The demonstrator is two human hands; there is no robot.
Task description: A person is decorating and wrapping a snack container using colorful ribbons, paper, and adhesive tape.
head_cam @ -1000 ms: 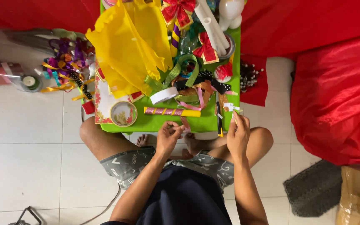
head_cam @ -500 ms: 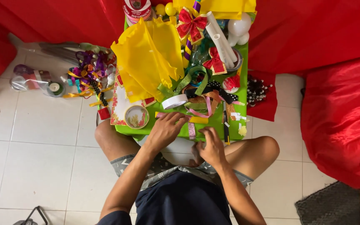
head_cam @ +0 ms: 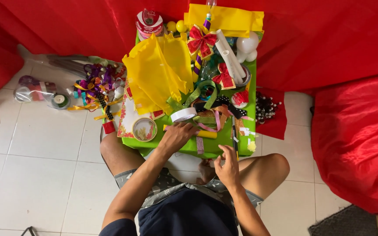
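I sit on the tiled floor at a low green table [head_cam: 188, 149] crowded with craft supplies. My left hand [head_cam: 176, 136] lies palm down on the table's near edge, fingertips touching a thin yellow stick [head_cam: 208, 134], just below a white tape roll [head_cam: 183, 115]. My right hand [head_cam: 228, 168] hovers over my lap in front of the table, fingers loosely curled; whether it holds something small cannot be seen. A black pen-like tool [head_cam: 234, 135] lies on the table just above it. Tangled green and pink ribbons [head_cam: 206, 109] sit beyond the tape roll.
Yellow tissue paper [head_cam: 158, 74], red bows [head_cam: 201, 41], white tubes [head_cam: 227, 54] and a round floral roll [head_cam: 144, 129] fill the table. A ribbon pile [head_cam: 97, 85] and tape rolls [head_cam: 60, 100] lie on the floor at left. Red cloth [head_cam: 359, 140] drapes the back and right.
My left hand has reached forward onto the table by the white tape roll. My right hand has pulled back from the table's right edge towards my lap.
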